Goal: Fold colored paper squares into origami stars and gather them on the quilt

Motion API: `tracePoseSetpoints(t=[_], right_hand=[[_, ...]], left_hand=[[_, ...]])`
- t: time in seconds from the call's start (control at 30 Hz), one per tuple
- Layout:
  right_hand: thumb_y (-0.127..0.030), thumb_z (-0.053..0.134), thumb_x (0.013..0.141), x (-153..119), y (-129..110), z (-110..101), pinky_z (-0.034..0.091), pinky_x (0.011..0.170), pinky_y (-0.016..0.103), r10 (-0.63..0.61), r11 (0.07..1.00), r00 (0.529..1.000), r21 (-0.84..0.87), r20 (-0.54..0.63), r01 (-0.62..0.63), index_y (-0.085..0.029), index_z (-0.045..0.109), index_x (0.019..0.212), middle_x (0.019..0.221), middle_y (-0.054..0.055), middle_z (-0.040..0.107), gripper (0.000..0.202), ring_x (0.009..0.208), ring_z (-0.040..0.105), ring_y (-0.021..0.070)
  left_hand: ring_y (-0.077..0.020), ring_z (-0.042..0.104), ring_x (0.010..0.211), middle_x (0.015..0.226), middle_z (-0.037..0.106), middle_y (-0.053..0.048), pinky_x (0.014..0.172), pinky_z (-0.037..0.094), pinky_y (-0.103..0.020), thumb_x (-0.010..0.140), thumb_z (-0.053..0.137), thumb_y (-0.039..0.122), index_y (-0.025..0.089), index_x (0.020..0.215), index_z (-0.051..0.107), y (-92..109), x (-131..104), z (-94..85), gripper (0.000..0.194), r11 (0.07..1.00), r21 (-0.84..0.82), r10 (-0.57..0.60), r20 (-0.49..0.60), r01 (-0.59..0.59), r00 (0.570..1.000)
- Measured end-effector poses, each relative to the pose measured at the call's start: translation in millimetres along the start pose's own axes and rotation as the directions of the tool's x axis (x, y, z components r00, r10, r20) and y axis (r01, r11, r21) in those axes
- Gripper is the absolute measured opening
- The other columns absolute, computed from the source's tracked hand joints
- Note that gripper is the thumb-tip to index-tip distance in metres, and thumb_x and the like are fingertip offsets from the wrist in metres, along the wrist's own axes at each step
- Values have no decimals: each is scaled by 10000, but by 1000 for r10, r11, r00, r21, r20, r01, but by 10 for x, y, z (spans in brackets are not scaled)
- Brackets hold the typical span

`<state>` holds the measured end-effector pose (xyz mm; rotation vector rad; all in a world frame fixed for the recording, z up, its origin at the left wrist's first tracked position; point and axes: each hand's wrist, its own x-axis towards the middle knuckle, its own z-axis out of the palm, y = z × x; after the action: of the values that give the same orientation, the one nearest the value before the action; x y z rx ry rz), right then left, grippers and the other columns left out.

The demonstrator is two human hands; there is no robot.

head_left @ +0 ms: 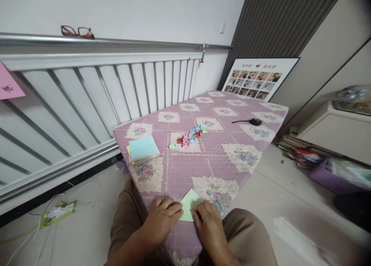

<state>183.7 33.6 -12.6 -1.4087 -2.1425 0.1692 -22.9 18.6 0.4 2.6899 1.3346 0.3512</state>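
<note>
A light green sheet of paper (pixel 190 205), its upper edges forming a point, lies on the purple flowered tablecloth (pixel 185 173) near the close end of the table. My left hand (pixel 162 218) rests at the sheet's left side, fingers spread and lying flat. On the right side, my right hand (pixel 209 219) touches the paper with its fingers bent and together; whether it pinches the edge is hard to make out. Farther back, several small folded paper pieces (pixel 186 136) in green, red, pink and blue sit in a cluster. A stack of coloured paper (pixel 143 148), light blue on top, lies at the left edge.
A black spoon-like object (pixel 255 121) lies toward the right back. Behind the table stand a white radiator (pixel 150 84) and a photo board (pixel 255 78). Glasses (pixel 77 31) rest on the pipe. A power strip (pixel 59 214) with cables is on the floor.
</note>
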Motion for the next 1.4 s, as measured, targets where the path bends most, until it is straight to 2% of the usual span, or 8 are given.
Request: tracePoseSetpoints(t=[0.13,0.27,0.53,0.77,0.93,1.03,1.23,1.4], right_hand=[[-178,557,864,-87,-134,11,374,749,334,-100,995,995,-2,24,100,-249,630,893,845,16,619,106,792,534,196],[-130,586,833,-166,-231,105,420,759,325,-181,984,982,2,61,181,-235,624,1037,912,26,645,232,813,563,189],[-140,572,845,-252,-23,-8,460,855,335,-221,975,974,-12,44,221,-242,619,1101,1029,32,664,279,974,586,205],[-149,672,778,-201,15,-12,468,794,326,-139,990,985,19,97,138,-269,657,1004,935,-5,674,256,869,595,195],[-160,707,754,-128,-31,-81,444,750,311,-84,996,981,2,174,85,-277,666,913,887,-12,666,201,841,583,195],[-173,710,756,-99,-55,-123,428,737,305,-62,997,979,-21,195,68,-276,661,883,861,-14,655,170,833,575,192],[-191,709,757,-94,-47,-115,408,706,302,-78,996,983,-40,164,85,-263,645,831,825,-11,639,121,801,569,189],[-199,681,783,-86,-49,-96,391,673,292,-106,992,986,-54,129,114,-257,626,807,813,-4,629,84,788,562,185]], left_hand=[[-186,466,1092,1288,567,27,894,304,-359,967,429,314,291,1202,544,-15,-8,44,263,1000,2,-8,9,8,1000],[-197,447,1125,1306,556,29,931,292,-371,959,441,299,290,1200,549,-52,-36,71,265,1000,-1,-3,7,3,1000],[-206,403,1200,1364,509,13,967,312,-351,908,497,226,265,1291,481,-168,-251,-52,386,997,77,1,78,-7,997],[-223,397,1209,1348,507,-23,996,329,-362,901,504,210,229,1292,477,-156,-310,22,392,995,100,-23,80,15,997],[-229,486,1075,1200,558,-54,905,417,-372,896,543,275,197,1075,584,-4,-162,-19,199,989,94,-122,101,113,987],[-202,508,998,1095,581,-35,859,438,-341,923,505,242,201,1023,582,57,-82,-26,132,990,98,-112,85,104,990],[-191,508,911,979,590,-29,769,447,-301,914,521,211,185,974,580,23,-63,75,88,993,114,-50,72,41,996],[-200,510,892,974,586,-40,691,445,-289,918,508,192,171,957,574,70,-48,25,80,983,180,-55,88,38,995]])
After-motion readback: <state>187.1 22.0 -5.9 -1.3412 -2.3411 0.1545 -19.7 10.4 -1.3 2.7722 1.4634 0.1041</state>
